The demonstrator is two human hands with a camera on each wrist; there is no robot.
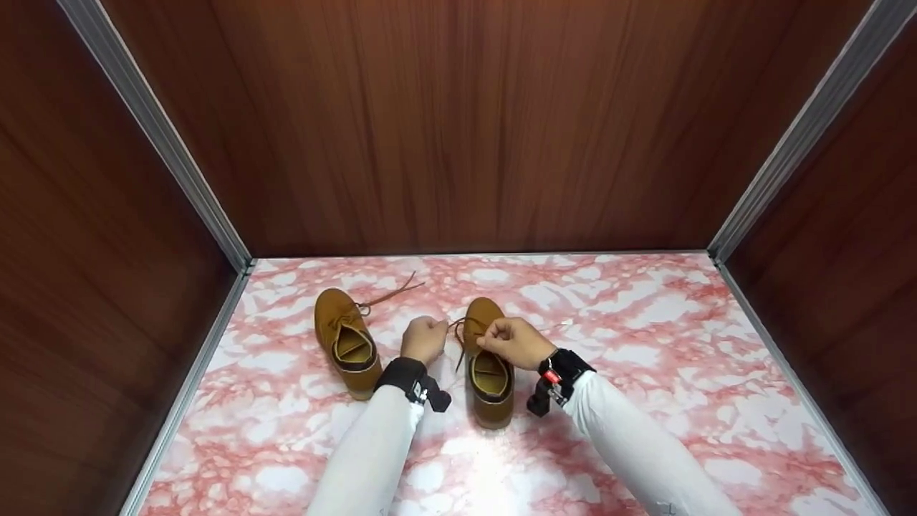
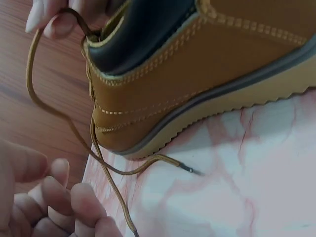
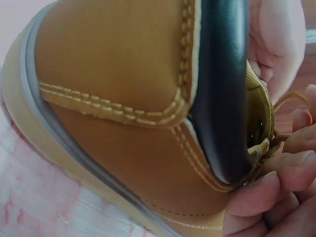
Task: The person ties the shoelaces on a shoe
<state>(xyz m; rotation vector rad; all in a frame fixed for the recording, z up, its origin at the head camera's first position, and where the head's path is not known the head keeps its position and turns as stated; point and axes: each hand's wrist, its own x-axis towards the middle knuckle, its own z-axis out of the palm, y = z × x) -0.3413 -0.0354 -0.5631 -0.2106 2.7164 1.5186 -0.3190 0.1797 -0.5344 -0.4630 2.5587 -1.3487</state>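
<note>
A tan leather shoe with a dark padded collar stands upright, toe away from me. At its lacing, the thumb and fingertips of my right hand pinch the brown shoelace. The lace hangs from those fingers in a curve along the shoe's side, its dark-tipped end near the tabletop. My left hand hovers to the left of the toe, fingers loosely curled. In the left wrist view nothing shows between its fingertips, and the lace passes beyond them. From the right wrist view, the collar partly hides the lacing.
Another tan shoe stands to the left, its lace trailing to the right. Both shoes are on a red-and-white marbled surface. Brown wood-grain panels with grey metal edges enclose the back and sides.
</note>
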